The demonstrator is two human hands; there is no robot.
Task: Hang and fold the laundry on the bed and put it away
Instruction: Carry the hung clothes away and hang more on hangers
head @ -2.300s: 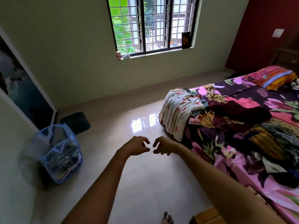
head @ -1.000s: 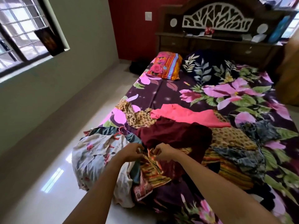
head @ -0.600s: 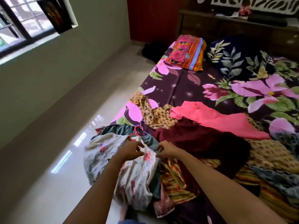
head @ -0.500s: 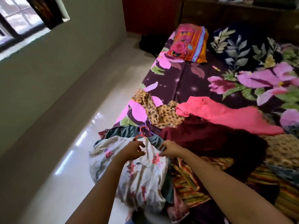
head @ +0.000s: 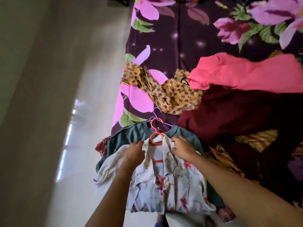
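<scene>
Two bare hands meet over the laundry at the near corner of the bed in the head view, the only view there is. The left hand [head: 133, 151] lies on one shoulder of a white floral shirt [head: 165, 182], fingers bent down over the cloth and thumb tucked against it, holding the fabric just beside the hanger. The right hand [head: 182, 147] is at the other side of the open collar, its fingers curled round the collar's edge. Motion blur softens both hands, so the exact pinch is hard to read. The shirt hangs on an orange hanger [head: 156, 139], whose hook shows between the two hands, and its lower half drapes off the edge of the bed over the pale glossy floor [head: 73, 128]. Directly under it lies a teal garment [head: 131, 133] on a thin purple hanger [head: 155, 114], its neckline just beyond the fingertips. A second orange hook sits at that neckline, touching the purple wire. Farther up the bed, a mustard printed garment [head: 165, 92] lies crumpled on the purple floral bedsheet [head: 172, 38]. To its right a pink garment [head: 246, 74] overlaps a dark maroon garment [head: 237, 112], and a striped yellow garment [head: 255, 140] shows beneath the maroon one, beside the right forearm.
</scene>
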